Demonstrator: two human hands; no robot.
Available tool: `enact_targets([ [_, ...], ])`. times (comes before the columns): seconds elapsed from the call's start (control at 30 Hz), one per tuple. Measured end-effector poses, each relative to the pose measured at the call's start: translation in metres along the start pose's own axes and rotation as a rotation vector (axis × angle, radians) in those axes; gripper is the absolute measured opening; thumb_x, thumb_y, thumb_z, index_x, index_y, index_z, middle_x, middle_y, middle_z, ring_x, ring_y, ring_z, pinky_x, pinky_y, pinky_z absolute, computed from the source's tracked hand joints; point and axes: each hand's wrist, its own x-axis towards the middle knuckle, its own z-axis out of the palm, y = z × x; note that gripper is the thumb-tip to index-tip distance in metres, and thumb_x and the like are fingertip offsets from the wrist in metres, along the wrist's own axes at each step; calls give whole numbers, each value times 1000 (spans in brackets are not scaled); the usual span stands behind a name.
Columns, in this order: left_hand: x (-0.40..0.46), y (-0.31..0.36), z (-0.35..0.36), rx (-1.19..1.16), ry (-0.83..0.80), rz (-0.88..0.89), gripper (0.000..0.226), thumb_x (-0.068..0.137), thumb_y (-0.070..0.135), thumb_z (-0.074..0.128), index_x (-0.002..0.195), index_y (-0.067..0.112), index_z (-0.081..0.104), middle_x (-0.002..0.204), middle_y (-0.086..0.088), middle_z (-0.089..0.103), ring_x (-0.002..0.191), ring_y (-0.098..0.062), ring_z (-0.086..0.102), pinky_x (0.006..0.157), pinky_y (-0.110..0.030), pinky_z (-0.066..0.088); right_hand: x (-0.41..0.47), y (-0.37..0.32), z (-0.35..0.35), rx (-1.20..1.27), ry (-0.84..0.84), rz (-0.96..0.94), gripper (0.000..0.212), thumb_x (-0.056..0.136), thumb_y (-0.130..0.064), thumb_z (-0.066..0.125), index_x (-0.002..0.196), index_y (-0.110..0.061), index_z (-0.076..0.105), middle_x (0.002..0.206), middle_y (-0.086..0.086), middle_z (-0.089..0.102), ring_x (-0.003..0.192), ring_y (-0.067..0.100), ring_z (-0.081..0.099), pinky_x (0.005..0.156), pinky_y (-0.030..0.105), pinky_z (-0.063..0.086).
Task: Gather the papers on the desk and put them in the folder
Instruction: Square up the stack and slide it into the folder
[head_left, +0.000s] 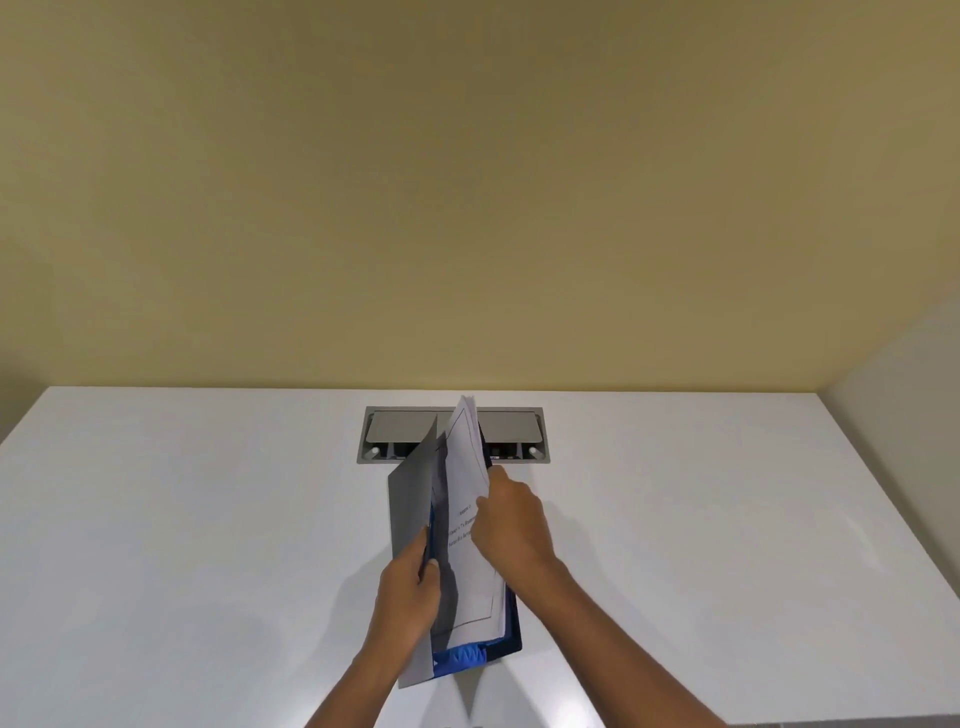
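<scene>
While held upright over the white worktop (182, 519), blue plastic folder (511, 631) is spread open: left hand (408, 597) pinches its grey translucent front cover (413, 499), right hand (511, 519) grips the white printed paper stack (470, 467) sitting inside. Grey metal cable hatch (511, 423) behind.

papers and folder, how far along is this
Gathering looks done: no loose sheets show on the white desk. In hand: the right hand is holding the stack of papers inside the open blue folder, while the left hand holds the grey cover open. Left: seat the stack fully and close the folder.
</scene>
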Motion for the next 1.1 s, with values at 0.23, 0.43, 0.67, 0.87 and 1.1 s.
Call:
enact_targets([
  [0.23,-3,0,0,-41,-12,10,49,108,12,45,157,16,42,150,-7,58,130,-31,61,112,-48,50,-12,-9,38,-65,6,54,52,96,-15,74,142,-14,49,116,6,74,102,22,74,86,33,61],
  [0.43,-6,3,3,-86,-19,17,46,107,13,46,153,16,48,141,-9,66,122,-32,67,108,-50,53,-12,-12,57,-43,34,67,26,99,-11,54,125,-7,48,92,6,54,80,22,55,74,39,53],
  [0.67,-9,0,4,-104,-15,17,43,108,14,45,151,17,50,138,-7,67,119,-29,69,105,-43,56,-11,-8,68,-38,12,103,36,104,-15,58,138,-10,45,103,7,65,89,20,67,78,34,58],
  [0.87,-7,-3,7,-43,-6,29,45,108,14,44,152,17,49,143,-6,65,125,-26,66,108,-39,53,-9,-1,75,-25,-3,143,39,104,-17,62,141,-12,49,115,6,71,99,18,74,85,31,63],
  [1.1,-6,-7,12,11,13,34,43,108,15,46,150,16,51,141,-5,65,122,-24,66,106,-34,52,-7,7,72,66,-46,177,43,99,-25,70,135,-14,51,95,-4,59,86,15,70,77,27,61],
])
